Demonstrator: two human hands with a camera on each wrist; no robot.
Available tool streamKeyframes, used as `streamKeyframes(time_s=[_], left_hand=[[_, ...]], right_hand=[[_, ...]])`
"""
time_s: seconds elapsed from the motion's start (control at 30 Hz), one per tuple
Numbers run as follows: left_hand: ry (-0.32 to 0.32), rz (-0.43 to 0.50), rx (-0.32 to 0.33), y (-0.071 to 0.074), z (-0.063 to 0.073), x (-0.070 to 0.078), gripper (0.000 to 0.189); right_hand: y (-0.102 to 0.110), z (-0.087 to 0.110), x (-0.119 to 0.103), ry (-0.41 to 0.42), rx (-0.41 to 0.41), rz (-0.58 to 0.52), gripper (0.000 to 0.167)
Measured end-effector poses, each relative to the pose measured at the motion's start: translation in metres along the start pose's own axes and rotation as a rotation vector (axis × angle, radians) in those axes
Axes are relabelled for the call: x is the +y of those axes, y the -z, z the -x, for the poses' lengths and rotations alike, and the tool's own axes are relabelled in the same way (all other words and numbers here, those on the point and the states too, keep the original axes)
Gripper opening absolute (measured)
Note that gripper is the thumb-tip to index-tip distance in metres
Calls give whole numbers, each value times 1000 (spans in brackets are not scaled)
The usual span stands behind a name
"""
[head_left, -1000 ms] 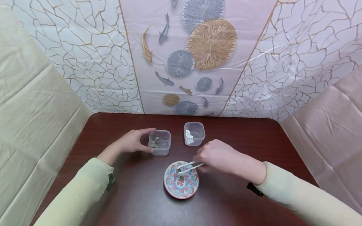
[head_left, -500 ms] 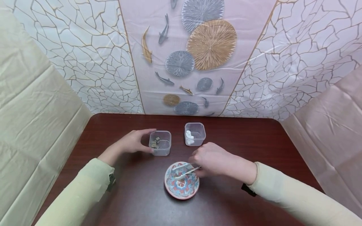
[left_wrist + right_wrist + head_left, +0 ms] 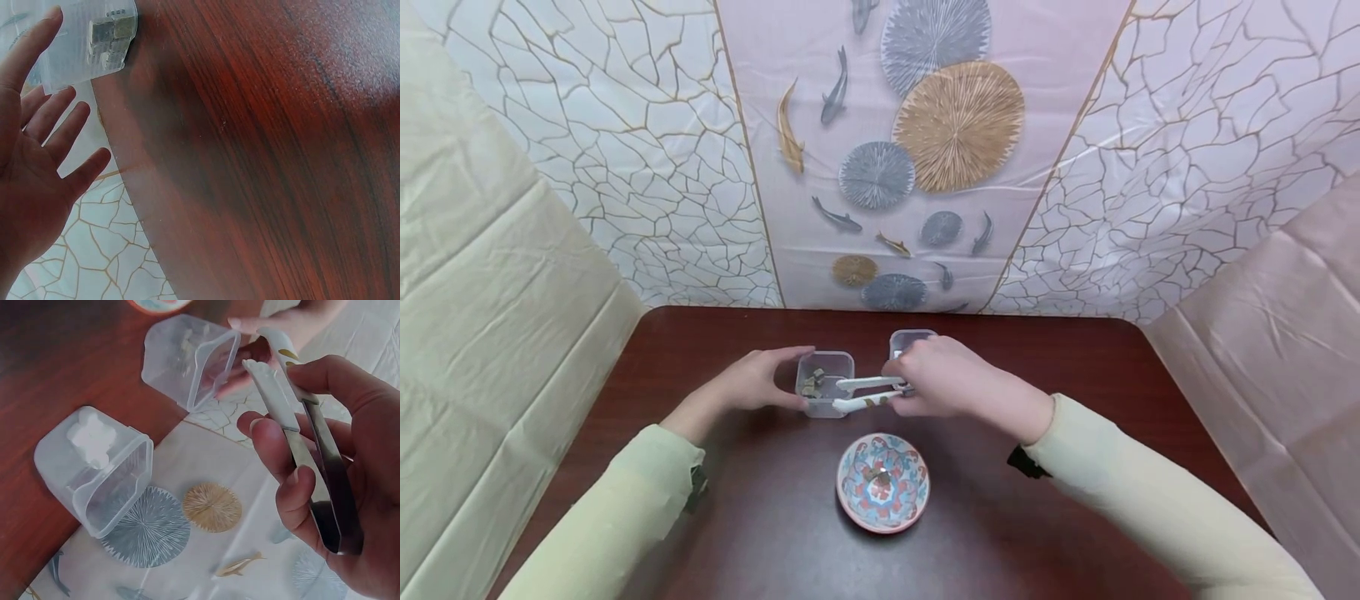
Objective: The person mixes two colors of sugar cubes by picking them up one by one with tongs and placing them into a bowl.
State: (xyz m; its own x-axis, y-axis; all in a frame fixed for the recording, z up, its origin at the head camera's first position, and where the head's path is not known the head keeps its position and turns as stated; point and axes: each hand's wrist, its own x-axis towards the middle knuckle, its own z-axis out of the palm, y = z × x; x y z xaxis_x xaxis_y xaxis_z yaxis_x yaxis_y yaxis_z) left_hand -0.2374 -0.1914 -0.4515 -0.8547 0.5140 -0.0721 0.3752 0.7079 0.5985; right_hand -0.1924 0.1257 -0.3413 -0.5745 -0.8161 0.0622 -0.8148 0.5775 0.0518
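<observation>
My left hand (image 3: 745, 379) holds a clear plastic container (image 3: 829, 410) from the left, thumb at its front corner and forefinger at the back. Several small greyish-brown cubes (image 3: 812, 384) lie at the container's left side. My right hand (image 3: 951, 379) grips metal tongs (image 3: 325, 481) with white, gold-marked ends. In the head view the tong tips overlap the right side of that container, spread apart with nothing between them. A red and blue patterned bowl (image 3: 850, 504) stands in front, with brownish pieces (image 3: 878, 476) at its bottom.
A second clear container (image 3: 913, 335) stands at the back, partly hidden behind the right hand; white cubes (image 3: 94, 437) show inside it. The dark red wooden table (image 3: 760, 517) reaches back to a patterned cloth (image 3: 700, 208).
My right hand has moved the tongs away from over the bowl, up and back to the left container. The brownish pieces now lie uncovered in the bowl. My left hand has stayed in place.
</observation>
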Motion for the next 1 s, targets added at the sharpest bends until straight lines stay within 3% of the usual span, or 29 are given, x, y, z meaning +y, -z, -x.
streamKeyframes(time_s=[0.27,0.43,0.7,1.0], left_hand=[[9,13,3,-2,1,-2,92],[2,18,9,-2,2,-3,93],[-4,14,18,-3,1,-4,92],[4,5,19,-1,2,-3,91]], right_hand=[[-9,-41,7,-66,-93,-10,26],[-15,-62,6,-97,-161,53,32],[-26,-89,-4,-126,-243,168,18],[-31,-108,-13,-160,-295,227,19]])
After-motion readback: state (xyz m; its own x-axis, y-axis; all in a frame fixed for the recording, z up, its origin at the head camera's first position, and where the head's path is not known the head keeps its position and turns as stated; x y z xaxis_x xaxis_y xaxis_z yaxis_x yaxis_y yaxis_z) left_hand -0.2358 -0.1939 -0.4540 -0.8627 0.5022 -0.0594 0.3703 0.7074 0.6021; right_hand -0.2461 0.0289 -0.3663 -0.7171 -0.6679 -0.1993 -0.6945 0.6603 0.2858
